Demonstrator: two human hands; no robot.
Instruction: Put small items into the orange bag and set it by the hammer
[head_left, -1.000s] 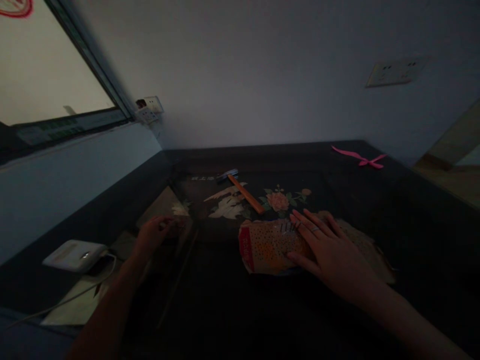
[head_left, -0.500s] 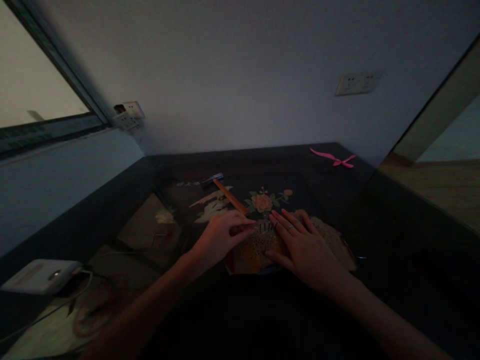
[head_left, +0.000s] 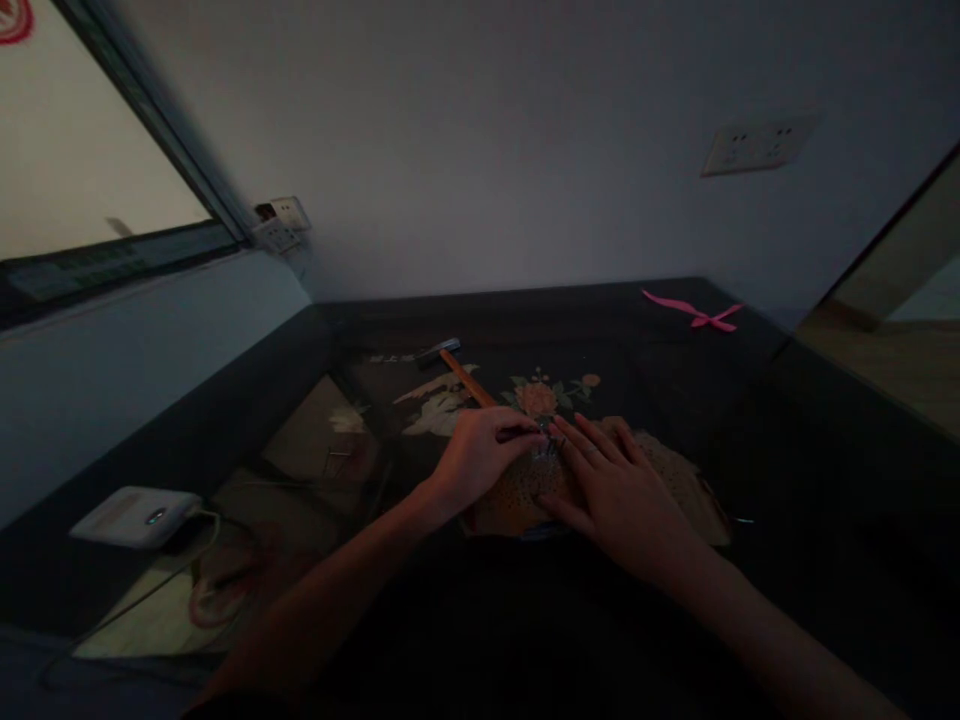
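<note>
A tan, dotted flat piece (head_left: 509,507) that looks like board or cardboard lies on the dark table under my hands. Several thin, dark, nail-like pieces (head_left: 547,447) show in a short row near its far edge. My left hand (head_left: 491,450) is closed in a pinch at that row; whatever sits between the fingertips is too small and dark to make out. Flat on the board, to the right of the row, rests my right hand (head_left: 611,485), fingers stretched out and a ring on one. Behind the left hand lies a hammer (head_left: 465,376), its wooden handle toward me.
A pink ribbon (head_left: 705,318) lies at the table's far right corner. On the left stands a white box-like device (head_left: 135,517) with a cable. The dark tabletop (head_left: 525,312) has a printed flower pattern and meets a wall with sockets (head_left: 761,145).
The view has shifted, so most things appear a little further right. My left pinch has moved right along the row, closer to the right fingertips. The right hand stays flat on the board.
</note>
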